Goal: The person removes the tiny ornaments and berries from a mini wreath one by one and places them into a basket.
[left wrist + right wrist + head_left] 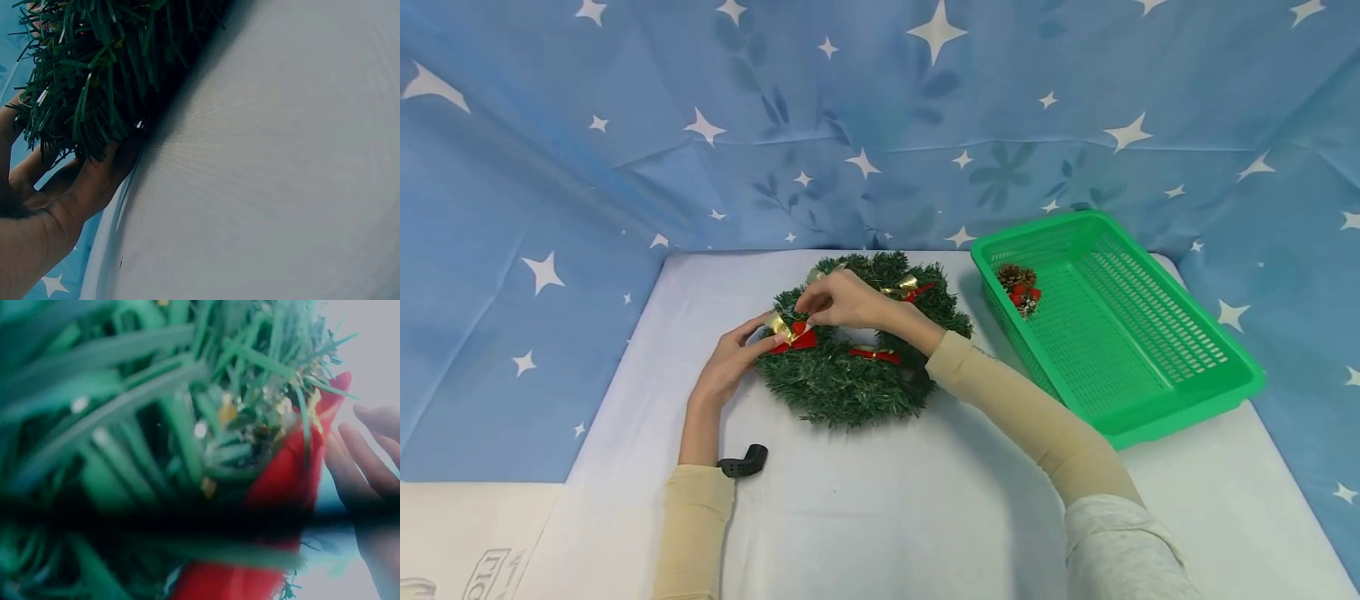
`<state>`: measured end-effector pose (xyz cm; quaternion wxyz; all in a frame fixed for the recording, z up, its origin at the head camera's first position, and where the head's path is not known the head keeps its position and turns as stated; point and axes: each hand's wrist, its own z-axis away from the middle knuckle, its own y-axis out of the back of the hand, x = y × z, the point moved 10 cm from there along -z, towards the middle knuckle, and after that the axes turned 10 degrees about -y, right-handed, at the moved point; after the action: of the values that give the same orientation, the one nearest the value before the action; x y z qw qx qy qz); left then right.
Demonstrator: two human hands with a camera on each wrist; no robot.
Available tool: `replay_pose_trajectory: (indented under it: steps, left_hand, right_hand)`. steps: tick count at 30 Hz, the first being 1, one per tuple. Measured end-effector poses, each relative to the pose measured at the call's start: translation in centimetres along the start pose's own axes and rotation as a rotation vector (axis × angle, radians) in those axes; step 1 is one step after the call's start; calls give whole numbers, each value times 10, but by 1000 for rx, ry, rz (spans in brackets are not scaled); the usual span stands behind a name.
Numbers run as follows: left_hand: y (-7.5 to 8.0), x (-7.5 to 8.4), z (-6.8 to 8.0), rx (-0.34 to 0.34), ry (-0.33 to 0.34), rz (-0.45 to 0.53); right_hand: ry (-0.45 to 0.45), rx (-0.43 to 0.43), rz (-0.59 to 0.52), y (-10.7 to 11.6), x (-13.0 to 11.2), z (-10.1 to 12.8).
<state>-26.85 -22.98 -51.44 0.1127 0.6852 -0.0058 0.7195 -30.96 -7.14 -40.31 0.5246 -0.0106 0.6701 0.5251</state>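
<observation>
A green tinsel wreath [842,387] lies on the white-covered table. On its left side sits a red bow [805,340] with a gold bell [777,323]. My left hand [730,360] holds the wreath there, its thumb on the bow; in the left wrist view the fingers [94,181] reach under the green strands. From above, my right hand [850,302] crosses the wreath and pinches at the bow's upper right edge, thumb and forefinger together. In the right wrist view, red fabric [281,481] of a bow shows close up among blurred strands.
More red bows [876,357] and another gold bell [908,282] sit on the wreath. At the right stands a green plastic basket [1120,435] with pine cones [1017,277] and red berries at its left end. A starry blue curtain [880,125] surrounds the table.
</observation>
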Motion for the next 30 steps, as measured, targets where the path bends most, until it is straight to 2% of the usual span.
replay_pose_trajectory:
  steps: [9, 18, 30]
  left_hand:
    - [-2, 0, -3, 2, -10, 35]
    - [0, 1, -1, 2, -10, -2]
    - [1, 1, 0, 6, -11, 4]
  right_hand:
    - [-14, -29, 39, -9, -2, -8]
    - [11, -46, 88, -19, -7, -13]
    - [27, -63, 140, -25, -12, -15]
